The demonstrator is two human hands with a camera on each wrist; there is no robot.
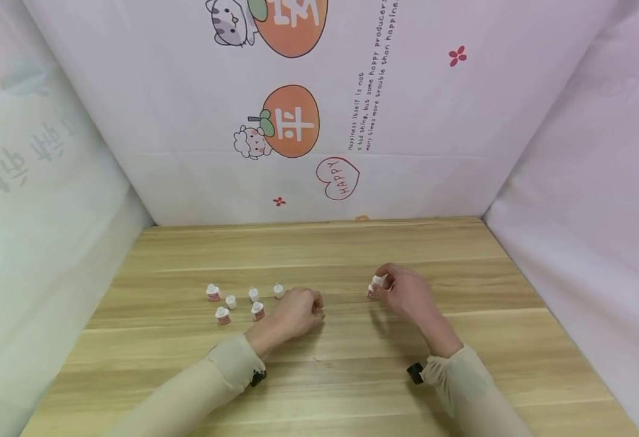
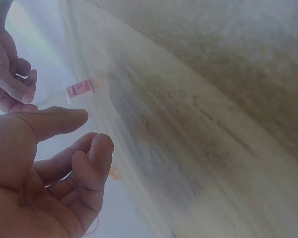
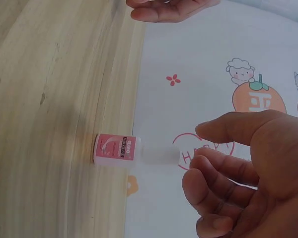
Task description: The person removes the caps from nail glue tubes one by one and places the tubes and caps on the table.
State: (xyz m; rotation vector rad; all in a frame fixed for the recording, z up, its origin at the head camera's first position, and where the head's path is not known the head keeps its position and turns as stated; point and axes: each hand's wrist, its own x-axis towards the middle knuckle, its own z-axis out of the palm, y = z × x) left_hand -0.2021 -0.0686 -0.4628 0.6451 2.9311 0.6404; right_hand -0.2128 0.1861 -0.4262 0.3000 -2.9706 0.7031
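Note:
A small white glue bottle (image 3: 115, 148) with a pink label and a white cap (image 3: 160, 155) stands upright on the table. My right hand (image 1: 408, 295) is beside it, thumb and fingers loosely bent. In the right wrist view a gap shows between those fingertips (image 3: 207, 130) and the cap. My left hand (image 1: 295, 312) hovers low over the table, left of the bottle, its fingers loosely curled around nothing. Just left of that hand are another pink-labelled bottle (image 1: 258, 311) and a small white piece (image 1: 278, 291) with a thin tip.
Farther left stand two more pink-labelled bottles, one behind (image 1: 213, 293) and one in front (image 1: 223, 315). Small white pieces, one rounded (image 1: 230, 302) and one thin-tipped (image 1: 253, 295), sit among them. White printed sheeting (image 1: 406, 182) walls the back and sides of the wooden table (image 1: 330, 376).

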